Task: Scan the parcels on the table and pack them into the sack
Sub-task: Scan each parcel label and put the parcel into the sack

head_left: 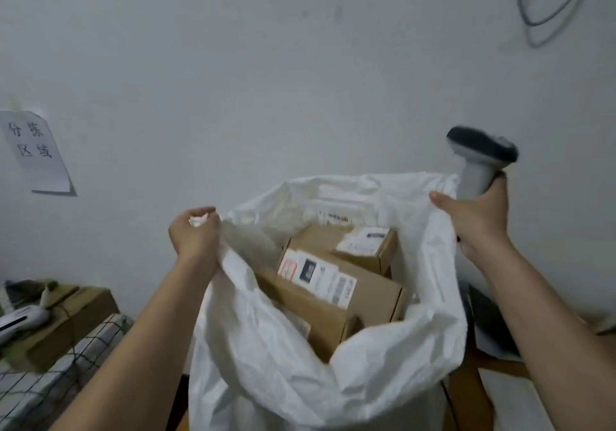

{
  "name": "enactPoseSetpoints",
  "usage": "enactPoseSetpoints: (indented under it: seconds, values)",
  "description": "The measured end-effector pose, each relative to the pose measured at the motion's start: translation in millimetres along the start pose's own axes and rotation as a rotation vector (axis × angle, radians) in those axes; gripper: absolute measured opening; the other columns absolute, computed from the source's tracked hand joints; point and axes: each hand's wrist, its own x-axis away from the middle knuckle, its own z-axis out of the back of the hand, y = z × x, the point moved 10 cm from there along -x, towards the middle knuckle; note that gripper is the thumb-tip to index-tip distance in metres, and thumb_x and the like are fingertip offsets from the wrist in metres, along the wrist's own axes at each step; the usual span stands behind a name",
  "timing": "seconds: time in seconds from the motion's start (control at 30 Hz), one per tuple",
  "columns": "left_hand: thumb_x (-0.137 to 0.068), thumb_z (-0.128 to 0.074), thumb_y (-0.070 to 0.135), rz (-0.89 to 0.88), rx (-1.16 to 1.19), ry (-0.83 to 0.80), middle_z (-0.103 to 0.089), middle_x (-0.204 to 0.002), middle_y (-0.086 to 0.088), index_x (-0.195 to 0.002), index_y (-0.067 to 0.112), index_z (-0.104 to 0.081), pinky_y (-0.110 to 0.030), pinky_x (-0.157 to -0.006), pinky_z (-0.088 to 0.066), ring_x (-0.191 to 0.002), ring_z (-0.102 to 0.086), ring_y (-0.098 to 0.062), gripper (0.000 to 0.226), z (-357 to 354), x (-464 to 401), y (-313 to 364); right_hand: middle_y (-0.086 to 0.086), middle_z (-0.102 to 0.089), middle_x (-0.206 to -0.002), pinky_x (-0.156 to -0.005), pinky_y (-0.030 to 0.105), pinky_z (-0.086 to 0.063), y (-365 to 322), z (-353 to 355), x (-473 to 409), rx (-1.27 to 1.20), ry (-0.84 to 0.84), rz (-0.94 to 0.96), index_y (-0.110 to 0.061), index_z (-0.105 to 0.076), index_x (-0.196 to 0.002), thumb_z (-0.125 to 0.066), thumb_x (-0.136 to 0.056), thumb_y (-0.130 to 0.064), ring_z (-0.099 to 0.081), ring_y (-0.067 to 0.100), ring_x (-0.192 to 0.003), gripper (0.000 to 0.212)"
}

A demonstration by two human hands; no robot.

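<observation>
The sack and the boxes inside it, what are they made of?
The sack looks like thin white woven plastic with a matte finish: it crumples into stiff folds and light shows through its rim. It could be another crinkly sheet; the weave is too blurred to tell. The boxes look like plain brown cardboard: dull, with flat faces, sharp folded edges and paper labels stuck on.

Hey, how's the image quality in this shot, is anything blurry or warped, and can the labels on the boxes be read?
Head view: soft, even light, no glare. The scanner in the right hand is smeared by motion blur; the left hand gripping the sack rim is slightly soft. Wide-angle distortion tilts the wall sign. The label on the front box shows, but its print is unreadable.
</observation>
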Motion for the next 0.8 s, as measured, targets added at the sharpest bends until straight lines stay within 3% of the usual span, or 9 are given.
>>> enactPoseSetpoints:
  seconds: [0.17,0.33,0.43,0.53,0.67,0.7,0.8]
  values:
    - [-0.086,-0.059,0.008,-0.305,0.083,-0.016,-0.064,-0.087,0.002,-0.079,0.030,-0.066,-0.027,-0.080,-0.050,-0.086,-0.061,-0.015,0.025,-8.9,0.7,66.1,-0.004,-0.047,-0.143,-0.106,0.047,-0.045,-12.5,16.7,-3.6,-0.103,0.104,0.044,-0.028,-0.029,-0.147,-0.087,-0.068,-0.025,-0.050,0.017,-0.128,0.098]
    - [-0.089,-0.058,0.004,-0.131,0.006,0.011,-0.064,-0.097,-0.004,-0.093,0.016,-0.069,-0.031,-0.090,-0.051,-0.101,-0.063,-0.024,0.017,-7.6,13.4,11.3,0.002,-0.052,-0.127,-0.100,0.046,-0.047,11.8,1.9,19.7,0.062,-0.047,-0.050,-0.016,-0.038,-0.138,-0.082,-0.075,-0.013,-0.053,0.026,-0.120,0.077]
    - [-0.090,-0.055,0.001,-0.238,0.055,0.024,-0.061,-0.087,0.008,-0.098,0.011,-0.070,-0.016,-0.080,-0.048,-0.091,-0.059,-0.012,0.019,-8.3,15.3,47.2,-0.001,-0.052,-0.128,-0.097,0.035,-0.045,-2.4,5.7,20.3,0.019,0.002,-0.010,-0.018,-0.037,-0.140,-0.080,-0.077,-0.011,-0.052,0.018,-0.116,0.077]
    - [-0.089,-0.057,0.007,-0.296,0.102,0.014,-0.060,-0.085,0.014,-0.089,0.020,-0.069,-0.020,-0.082,-0.048,-0.089,-0.059,-0.011,0.018,-8.3,13.9,70.7,-0.004,-0.050,-0.135,-0.098,0.030,-0.043,-23.0,5.2,17.6,-0.045,0.041,0.055,-0.020,-0.034,-0.143,-0.081,-0.077,-0.014,-0.051,0.012,-0.116,0.081]
    - [-0.092,-0.058,0.006,-0.128,0.033,0.001,-0.064,-0.097,0.000,-0.097,0.014,-0.069,-0.026,-0.089,-0.051,-0.099,-0.063,-0.019,0.015,1.0,20.2,20.7,-0.003,-0.052,-0.127,-0.102,0.040,-0.045,5.0,-9.2,34.6,0.021,-0.046,-0.033,-0.019,-0.038,-0.138,-0.080,-0.078,-0.010,-0.053,0.020,-0.114,0.074]
    - [-0.092,-0.057,0.005,-0.153,0.018,0.008,-0.064,-0.099,0.000,-0.097,0.014,-0.069,-0.025,-0.091,-0.050,-0.103,-0.062,-0.019,0.016,4.4,22.4,23.3,0.000,-0.053,-0.127,-0.102,0.042,-0.046,5.8,-7.7,37.5,0.011,-0.030,-0.042,-0.019,-0.038,-0.137,-0.079,-0.078,-0.009,-0.054,0.022,-0.115,0.073]
    - [-0.092,-0.057,0.006,-0.321,0.016,0.029,-0.065,-0.100,0.002,-0.098,0.016,-0.069,-0.023,-0.093,-0.047,-0.104,-0.062,-0.015,0.016,7.1,17.2,65.0,-0.002,-0.048,-0.137,-0.097,0.028,-0.041,-19.6,0.2,31.4,-0.038,0.057,0.023,-0.021,-0.031,-0.145,-0.077,-0.080,-0.012,-0.050,0.014,-0.117,0.080]
